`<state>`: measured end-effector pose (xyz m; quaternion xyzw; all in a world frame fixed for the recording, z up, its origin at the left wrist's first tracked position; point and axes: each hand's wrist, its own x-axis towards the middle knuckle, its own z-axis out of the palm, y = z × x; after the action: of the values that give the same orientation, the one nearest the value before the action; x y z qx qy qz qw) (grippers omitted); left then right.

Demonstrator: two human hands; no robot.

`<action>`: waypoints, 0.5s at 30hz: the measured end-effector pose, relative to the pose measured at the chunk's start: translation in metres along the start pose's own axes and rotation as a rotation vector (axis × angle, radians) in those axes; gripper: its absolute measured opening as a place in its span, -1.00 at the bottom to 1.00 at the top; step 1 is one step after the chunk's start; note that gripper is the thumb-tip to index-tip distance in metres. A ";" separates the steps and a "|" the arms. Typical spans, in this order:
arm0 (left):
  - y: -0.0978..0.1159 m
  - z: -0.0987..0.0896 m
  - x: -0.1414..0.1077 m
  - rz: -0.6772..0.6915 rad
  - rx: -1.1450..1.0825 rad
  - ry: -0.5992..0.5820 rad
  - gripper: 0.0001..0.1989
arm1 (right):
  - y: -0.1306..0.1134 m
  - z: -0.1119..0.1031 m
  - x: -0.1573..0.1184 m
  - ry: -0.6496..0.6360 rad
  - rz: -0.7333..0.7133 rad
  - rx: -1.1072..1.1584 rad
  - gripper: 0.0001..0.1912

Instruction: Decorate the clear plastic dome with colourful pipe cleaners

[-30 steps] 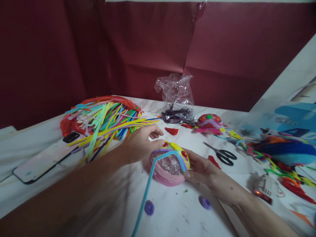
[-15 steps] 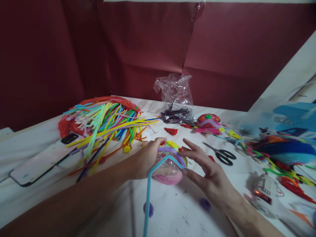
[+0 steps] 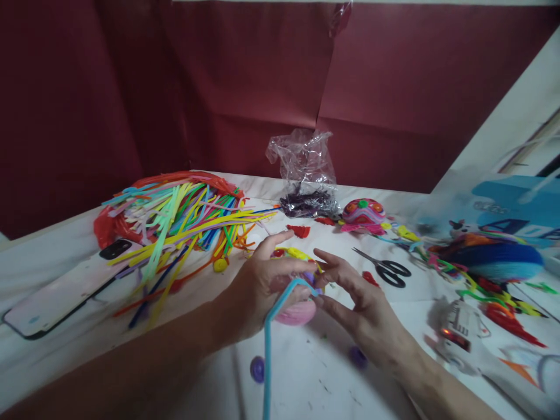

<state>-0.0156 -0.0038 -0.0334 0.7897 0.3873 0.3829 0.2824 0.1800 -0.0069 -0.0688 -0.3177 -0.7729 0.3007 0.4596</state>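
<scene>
My left hand (image 3: 258, 286) grips a small round pink and purple craft piece (image 3: 293, 312) wrapped in pipe cleaners, with yellow and red dots on top. A light blue pipe cleaner (image 3: 268, 356) hooks over it and trails down toward me. My right hand (image 3: 359, 303) is at the piece's right side, fingers spread, fingertips touching the purple wrap where the blue pipe cleaner bends. Most of the piece is hidden by the two hands.
A pile of coloured pipe cleaners (image 3: 179, 219) and a phone (image 3: 61, 291) lie left. Black scissors (image 3: 385, 269), a finished dome (image 3: 363, 211), a clear bag (image 3: 306, 175), a glue gun (image 3: 459, 338) and yarn (image 3: 494, 259) sit behind and right. Two purple coils (image 3: 257, 368) lie near me.
My left hand has closed further around the craft piece and lifted it a little. My right hand let go of its side and now touches it with spread fingertips.
</scene>
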 end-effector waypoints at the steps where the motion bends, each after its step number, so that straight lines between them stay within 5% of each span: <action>1: -0.001 0.001 0.000 0.010 -0.038 0.001 -0.82 | -0.001 0.000 0.001 0.002 -0.003 -0.005 -0.90; 4: -0.005 0.000 0.003 0.006 -0.159 0.017 -0.86 | -0.003 -0.002 0.001 0.000 0.008 -0.022 -0.92; 9: -0.010 -0.010 0.014 -0.239 -0.546 0.271 -0.72 | -0.004 -0.004 0.001 -0.027 0.047 -0.039 -0.92; 15: -0.019 -0.011 0.022 -0.252 -0.449 0.388 -0.86 | 0.001 -0.005 0.001 -0.056 0.076 -0.021 -0.83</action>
<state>-0.0237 0.0264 -0.0332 0.5658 0.4344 0.5641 0.4159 0.1847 -0.0042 -0.0668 -0.3432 -0.7759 0.3187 0.4226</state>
